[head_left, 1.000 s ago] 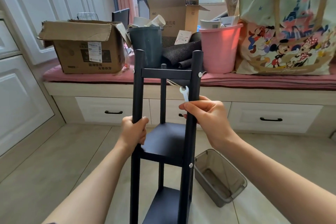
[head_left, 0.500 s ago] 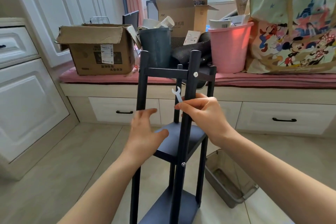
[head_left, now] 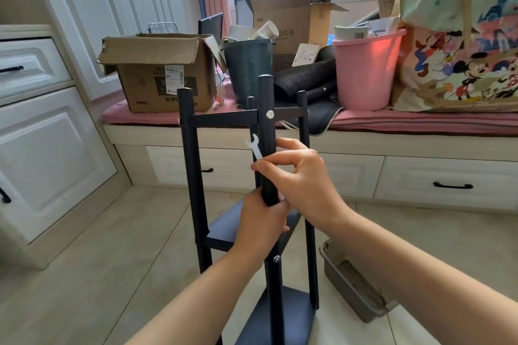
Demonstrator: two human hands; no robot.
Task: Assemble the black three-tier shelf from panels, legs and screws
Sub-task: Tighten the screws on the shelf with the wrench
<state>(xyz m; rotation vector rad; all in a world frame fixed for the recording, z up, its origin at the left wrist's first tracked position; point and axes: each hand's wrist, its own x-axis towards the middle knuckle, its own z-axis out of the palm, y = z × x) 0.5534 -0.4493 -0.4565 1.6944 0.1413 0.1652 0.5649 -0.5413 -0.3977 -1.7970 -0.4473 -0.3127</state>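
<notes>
A black three-tier shelf stands upright on the tiled floor. The left hand grips its nearest leg; just above, the right hand pinches a small white wrench beside that leg.

A lived-in room of a home, used partly for storage, with pale tiled floor and white panelled cabinet doors off to the left of the fingers. Beyond the fingers runs a built-in window seat with a pink cushion and drawers beneath, apartment blocks visible through the window. The seat is piled with cardboard boxes, a pink bucket and a cartoon-print tote bag.
</notes>
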